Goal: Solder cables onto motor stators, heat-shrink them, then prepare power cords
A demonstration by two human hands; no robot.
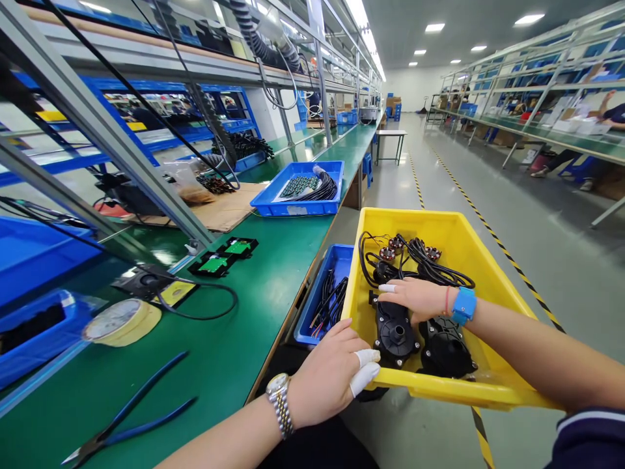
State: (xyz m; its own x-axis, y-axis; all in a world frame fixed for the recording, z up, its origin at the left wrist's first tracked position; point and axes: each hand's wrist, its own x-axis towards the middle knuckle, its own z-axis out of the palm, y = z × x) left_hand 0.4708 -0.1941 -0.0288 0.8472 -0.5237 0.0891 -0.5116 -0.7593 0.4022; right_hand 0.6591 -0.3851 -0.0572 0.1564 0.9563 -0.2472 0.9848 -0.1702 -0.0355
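Within the yellow bin [463, 228], toward its near side, we see a black housing [393, 329] lying beside a second housing [446, 352]. Our right hand [420, 296] lies over the first; we cannot tell whether it grips or merely touches. Our left hand [332, 371] is curled over the bin's near-left corner. We judge the first housing stiff, moderately heavy and rather smooth, best taken by its broad sides, clear of the protruding central stub. Toward the bin's far side, the cables [420, 260] should flex readily, whereas the coils [388, 253] look more delicate.
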